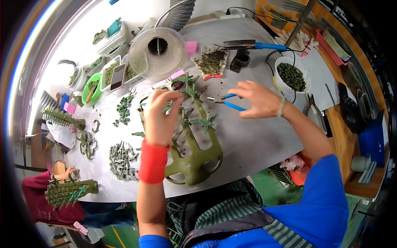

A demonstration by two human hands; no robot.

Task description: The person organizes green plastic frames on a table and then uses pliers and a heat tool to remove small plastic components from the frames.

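Green frame | left grip clamped on it | right grip clamped on pliers

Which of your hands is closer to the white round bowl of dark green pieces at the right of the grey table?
Right. The right hand, holding blue-handled pliers, sits just left of the white round bowl of dark green pieces; the left hand is much farther left, gripping the olive-green plastic branched frame.

a dark-screened phone with orange rim lies on the white trays.
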